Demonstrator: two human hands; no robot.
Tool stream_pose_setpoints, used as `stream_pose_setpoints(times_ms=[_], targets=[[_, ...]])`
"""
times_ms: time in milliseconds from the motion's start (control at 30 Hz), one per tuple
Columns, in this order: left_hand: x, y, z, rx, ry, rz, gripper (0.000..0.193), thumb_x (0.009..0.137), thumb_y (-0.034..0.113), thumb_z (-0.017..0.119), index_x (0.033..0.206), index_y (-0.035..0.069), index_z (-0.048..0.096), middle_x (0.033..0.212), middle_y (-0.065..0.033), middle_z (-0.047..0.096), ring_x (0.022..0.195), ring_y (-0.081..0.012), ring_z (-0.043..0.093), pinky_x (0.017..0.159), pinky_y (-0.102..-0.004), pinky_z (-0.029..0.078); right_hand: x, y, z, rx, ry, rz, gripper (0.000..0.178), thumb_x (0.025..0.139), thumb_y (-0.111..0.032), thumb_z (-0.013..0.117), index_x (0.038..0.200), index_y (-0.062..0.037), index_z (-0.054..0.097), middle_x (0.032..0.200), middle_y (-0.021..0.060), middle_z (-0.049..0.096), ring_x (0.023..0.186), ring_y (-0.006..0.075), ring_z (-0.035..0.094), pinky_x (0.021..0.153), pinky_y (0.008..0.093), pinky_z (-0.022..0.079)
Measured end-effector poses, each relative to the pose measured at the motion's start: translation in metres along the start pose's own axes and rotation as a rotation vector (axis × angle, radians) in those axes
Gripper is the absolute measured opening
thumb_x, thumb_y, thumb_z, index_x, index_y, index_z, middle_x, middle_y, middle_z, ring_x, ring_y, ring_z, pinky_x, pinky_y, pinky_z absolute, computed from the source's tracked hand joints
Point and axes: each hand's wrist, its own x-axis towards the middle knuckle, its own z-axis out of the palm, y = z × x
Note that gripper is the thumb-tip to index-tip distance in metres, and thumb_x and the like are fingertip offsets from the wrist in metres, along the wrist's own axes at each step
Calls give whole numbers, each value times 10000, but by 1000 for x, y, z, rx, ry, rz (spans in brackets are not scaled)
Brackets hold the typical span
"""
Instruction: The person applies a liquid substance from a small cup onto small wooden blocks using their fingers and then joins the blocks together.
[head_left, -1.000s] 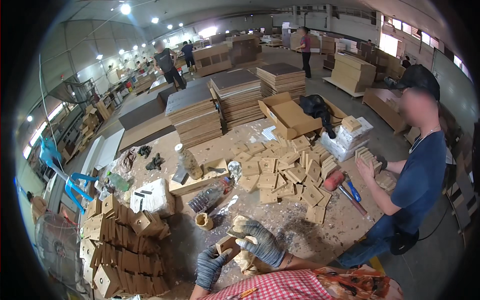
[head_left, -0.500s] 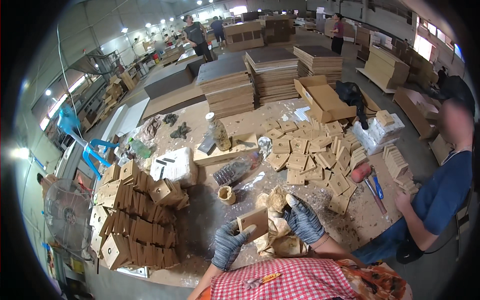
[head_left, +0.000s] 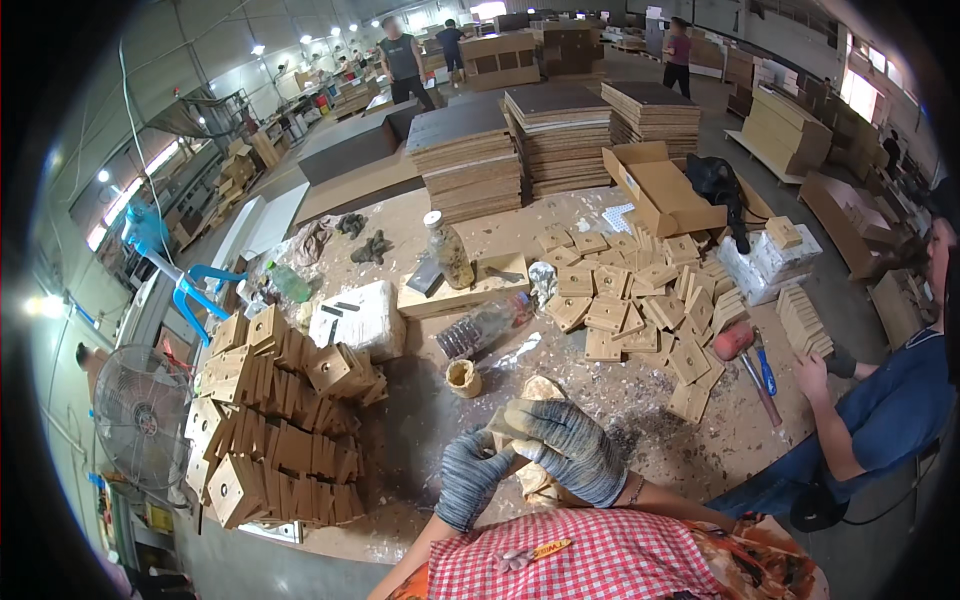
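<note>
Head view. Left grip (head_left: 472,480), a hand in a grey striped knit glove, closed on a small tan rectangular wooden block (head_left: 500,428). Right grip (head_left: 572,447), gloved alike, curled over the same block, fingers covering most of it. Block sits between both hands, above the paint-spattered brown surface (head_left: 645,430).

Crumpled cream cloth (head_left: 538,487) just under the hands, partly hidden. Round tan crusted cup (head_left: 463,378) near, beyond the hands. Clear ribbed plastic bottle (head_left: 482,328) on its side past the cup. To the left, tall rows of stacked tan drilled blocks (head_left: 275,420); to the right, loose heap of similar blocks (head_left: 625,290). Red-headed mallet (head_left: 735,342) beside that heap. Far right, co-worker's hand (head_left: 812,378) beside a leaning row of blocks (head_left: 803,318).
</note>
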Motion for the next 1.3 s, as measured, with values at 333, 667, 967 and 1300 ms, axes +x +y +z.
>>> stream_pose_setpoints(times_ms=[333, 667, 967, 1300], targets=[[-1, -3, 6, 86, 26, 8, 232, 831, 107, 693, 1010, -37, 664, 825, -37, 676, 697, -65, 579, 600, -228, 481, -7, 4, -1, -52, 8, 10, 319, 872, -120, 607, 1183, -48, 595, 1161, 106, 605, 1078, 253, 557, 946, 368, 446], [-7, 17, 1, -80, 44, -39, 304, 803, 174, 737, 1035, -12, 674, 781, -6, 667, 625, -28, 539, 550, -193, 444, -12, 25, -14, -120, 85, 212, 307, 848, -132, 634, 1148, -70, 633, 1082, 124, 621, 995, 258, 587, 902, 335, 474], [-1, 11, -14, -114, -60, 5, 321, 831, 190, 708, 1069, -20, 661, 842, -49, 688, 713, -59, 590, 639, -230, 496, -13, 11, -31, 216, 236, 440, 318, 855, -100, 632, 1170, -61, 615, 1118, 111, 615, 1088, 222, 562, 948, 315, 454], [0, 9, -15, -128, -38, -44, 335, 836, 209, 690, 1065, -33, 660, 823, -61, 686, 705, -67, 586, 618, -238, 483, -14, 18, -16, -35, 120, 271, 315, 849, -100, 631, 1163, -74, 620, 1185, 104, 604, 1119, 243, 555, 951, 324, 457]])
